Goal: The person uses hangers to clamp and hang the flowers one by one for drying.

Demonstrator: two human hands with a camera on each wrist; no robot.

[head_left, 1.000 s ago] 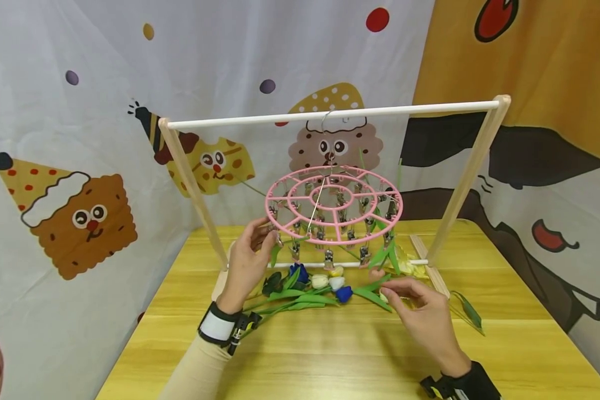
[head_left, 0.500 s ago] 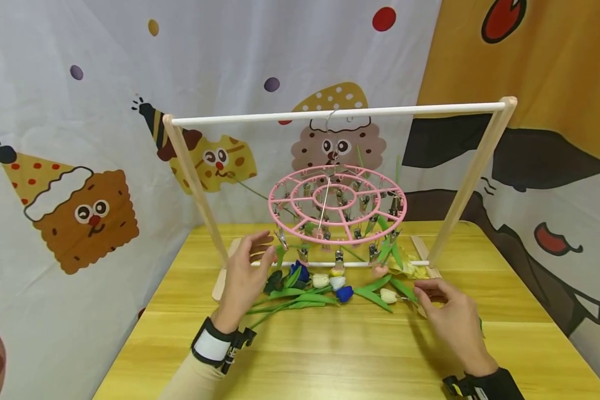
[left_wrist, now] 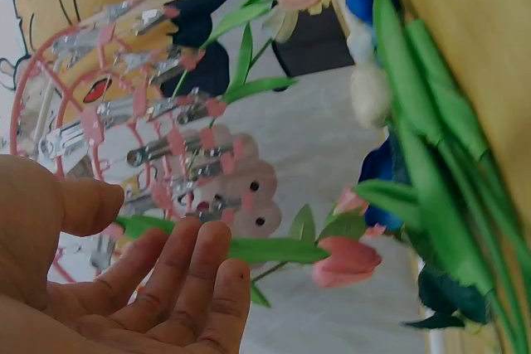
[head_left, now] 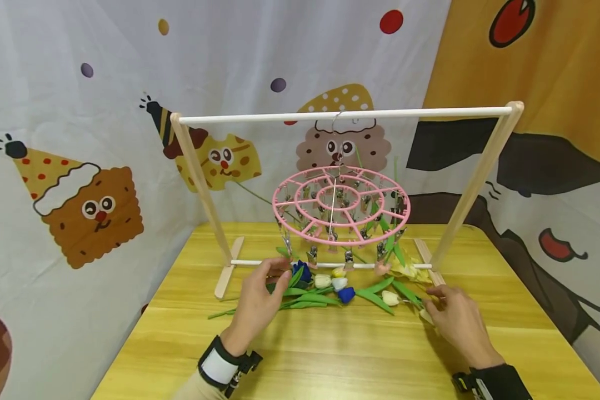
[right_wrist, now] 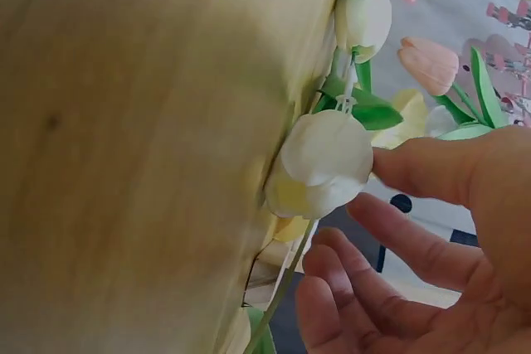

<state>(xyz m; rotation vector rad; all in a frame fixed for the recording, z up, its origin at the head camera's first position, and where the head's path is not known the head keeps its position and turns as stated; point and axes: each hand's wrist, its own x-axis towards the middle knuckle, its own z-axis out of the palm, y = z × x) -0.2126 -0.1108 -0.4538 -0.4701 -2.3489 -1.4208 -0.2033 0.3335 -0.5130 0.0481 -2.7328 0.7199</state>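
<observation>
A pink round clip hanger (head_left: 340, 243) with several metal clips hangs from the white bar of a wooden stand. My left hand (head_left: 257, 300) is below its left side, fingers loosely bent and holding nothing. In the left wrist view a pink tulip (left_wrist: 344, 261) hangs beyond those fingers. Under the hanger lie tulips, among them a blue tulip (head_left: 346, 295) and a white tulip (head_left: 390, 298). My right hand (head_left: 457, 322) is at another white tulip (right_wrist: 323, 159) on the table's right. Its thumb tip meets the petals' edge; the fingers are spread apart, with no grip visible.
The stand's wooden posts (head_left: 475, 189) rise on both sides, with a low white rod (head_left: 260, 263) between their feet. Yellow flowers (head_left: 407, 270) lie by the right foot. A printed cartoon curtain (head_left: 230, 66) hangs behind the wooden table (head_left: 330, 355).
My left hand has come away from the hanger's left clips and dropped lower. My right hand has moved rightward from beside the middle tulips to the white one. The hanger has turned slightly.
</observation>
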